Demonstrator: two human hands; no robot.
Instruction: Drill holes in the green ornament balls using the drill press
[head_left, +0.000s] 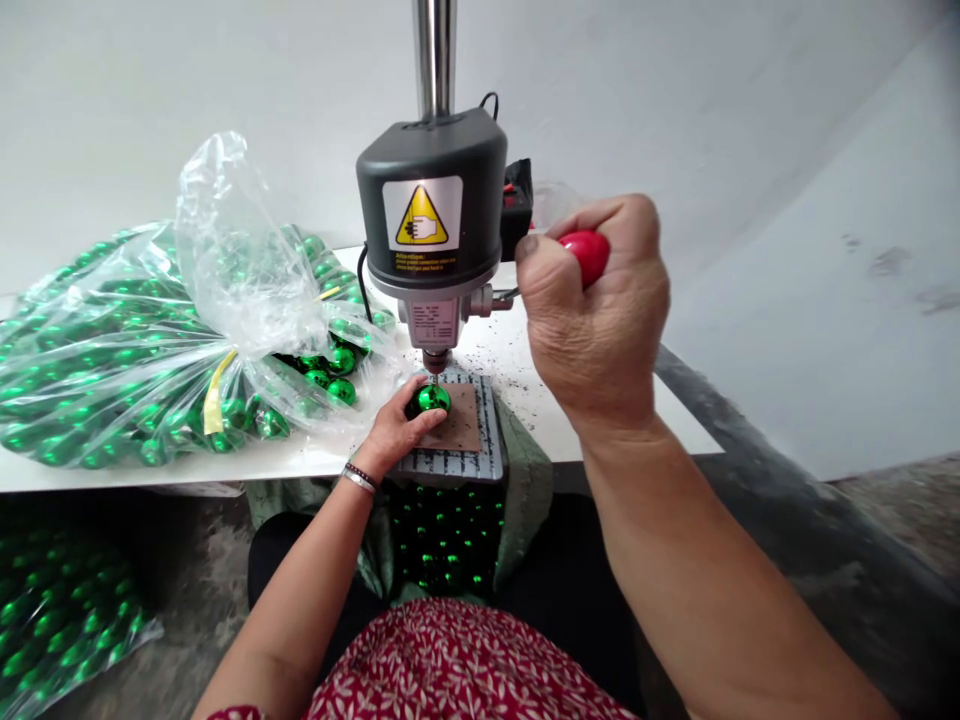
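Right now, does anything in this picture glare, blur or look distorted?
In the head view, highlights glint on the green balls and clear bag; fine print on a label there is illegible; under the table, the head view is dark; the head view shows the right hand larger than the left hand.

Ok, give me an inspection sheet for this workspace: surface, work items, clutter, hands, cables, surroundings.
Surface: white table, dark specks scattered near the drill press.
Work items: green ball on a brown board, under the drill bit.
Clutter: transparent bag of green balls.
Hands: left hand holds the ball; right hand grips a red knob.
Cables: black cable beside the press.
Surroundings: pale wall; green sack below the table.
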